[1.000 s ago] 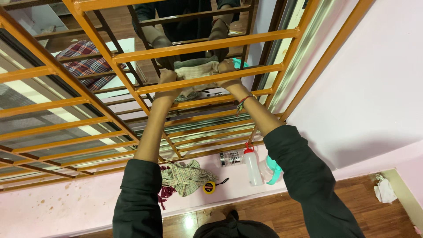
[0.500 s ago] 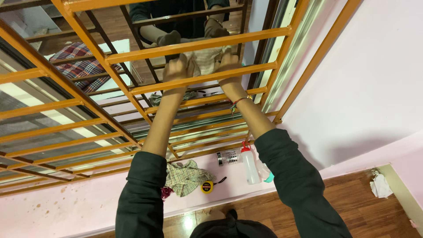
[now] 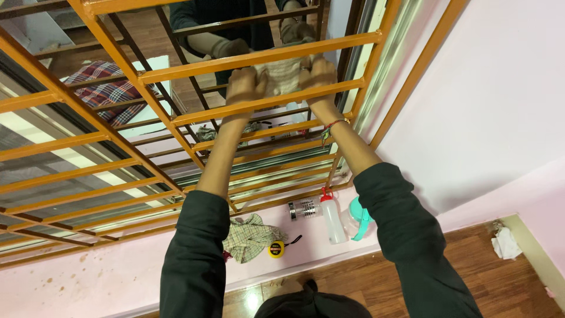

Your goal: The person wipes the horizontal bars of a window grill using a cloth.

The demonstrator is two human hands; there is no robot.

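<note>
Between our fingers, pale cloth [image 3: 281, 75] stretched on window glass behind orange grille [image 3: 259, 57]. Left hand [image 3: 246, 84], right hand [image 3: 318, 72] both closed on cloth edges. We judge: keep cloth taut, flat, press evenly between bars.

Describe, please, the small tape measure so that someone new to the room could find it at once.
Start at the orange window grille and drop to the pink sill beneath it. There, between the crumpled checked cloth and the white squeeze bottle with a red cap, lies the tape measure. It is the only round yellow-and-black thing there, with a dark strap trailing off it.
</note>
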